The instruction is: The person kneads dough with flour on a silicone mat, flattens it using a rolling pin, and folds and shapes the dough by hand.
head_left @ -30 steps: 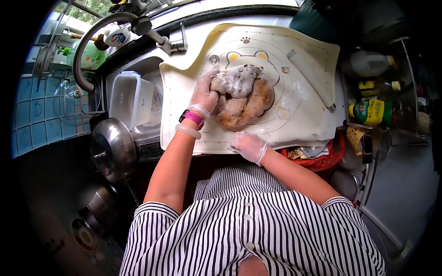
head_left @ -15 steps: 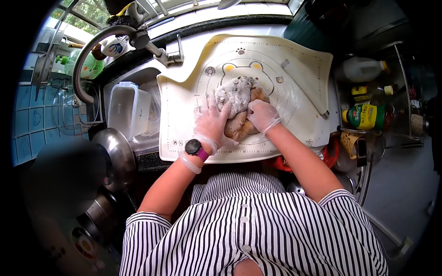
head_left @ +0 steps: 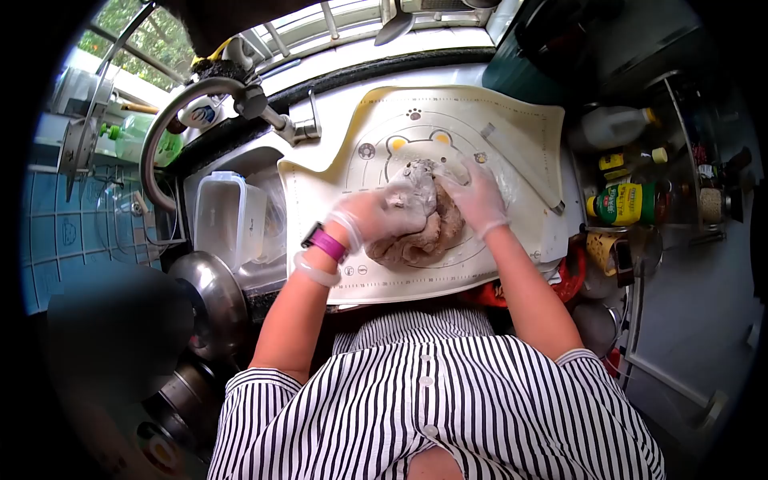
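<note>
A lump of brownish dough (head_left: pixel 416 244), dusted with pale flour on its upper part, lies on a cream kneading mat (head_left: pixel 320 272) printed with a bear face and circles. My left hand (head_left: pixel 384 212), in a clear glove, curls around the floury left side of the dough. On the dough's right side, my right hand (head_left: pixel 480 198), gloved too, grips its edge with the thumb toward the middle. Parts of the dough are hidden beneath both hands. A long pale bar (head_left: pixel 524 170) with a dark end lies on the mat, to the right of my right hand.
A sink with a clear plastic box (head_left: pixel 228 216) and a curved faucet (head_left: pixel 152 128) is on the left. A metal bowl (head_left: pixel 210 300) stands below it. Bottles, one a yellow-labelled sauce bottle (head_left: pixel 628 203), fill a rack on the right. A ladle (head_left: pixel 394 29) hangs at the window.
The left hand has turned and curled inward over the dough. My right hand has moved up and opened out along its right side. The dough looks folded differently, with more brown showing near me.
</note>
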Tool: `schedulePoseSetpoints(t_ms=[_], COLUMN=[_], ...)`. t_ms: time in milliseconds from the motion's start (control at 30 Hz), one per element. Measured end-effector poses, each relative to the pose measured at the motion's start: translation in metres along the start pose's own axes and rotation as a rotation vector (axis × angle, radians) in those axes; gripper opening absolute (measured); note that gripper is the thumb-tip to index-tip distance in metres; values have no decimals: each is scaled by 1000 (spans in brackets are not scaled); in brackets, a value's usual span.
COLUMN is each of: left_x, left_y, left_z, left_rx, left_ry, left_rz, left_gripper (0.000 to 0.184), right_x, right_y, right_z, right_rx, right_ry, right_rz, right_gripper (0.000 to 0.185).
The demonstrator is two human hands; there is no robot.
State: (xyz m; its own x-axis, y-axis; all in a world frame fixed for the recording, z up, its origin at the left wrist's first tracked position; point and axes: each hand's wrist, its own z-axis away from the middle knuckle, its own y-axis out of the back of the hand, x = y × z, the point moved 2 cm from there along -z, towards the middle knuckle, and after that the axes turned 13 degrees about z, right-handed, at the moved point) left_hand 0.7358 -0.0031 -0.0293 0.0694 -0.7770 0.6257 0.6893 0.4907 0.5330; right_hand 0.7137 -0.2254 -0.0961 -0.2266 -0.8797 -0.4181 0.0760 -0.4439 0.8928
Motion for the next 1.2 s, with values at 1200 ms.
schedulePoseSetpoints(t_ms=[1200], left_x=[-111], left_y=[-72], left_z=[-69], left_rx=[-38], left_ry=[-120], left_rz=[892], left_gripper=[91], right_x=[35], right_y=[-30], right_z=[19], right_rx=[80], right_ry=[-117], right_rz=[-319], right_gripper=[72])
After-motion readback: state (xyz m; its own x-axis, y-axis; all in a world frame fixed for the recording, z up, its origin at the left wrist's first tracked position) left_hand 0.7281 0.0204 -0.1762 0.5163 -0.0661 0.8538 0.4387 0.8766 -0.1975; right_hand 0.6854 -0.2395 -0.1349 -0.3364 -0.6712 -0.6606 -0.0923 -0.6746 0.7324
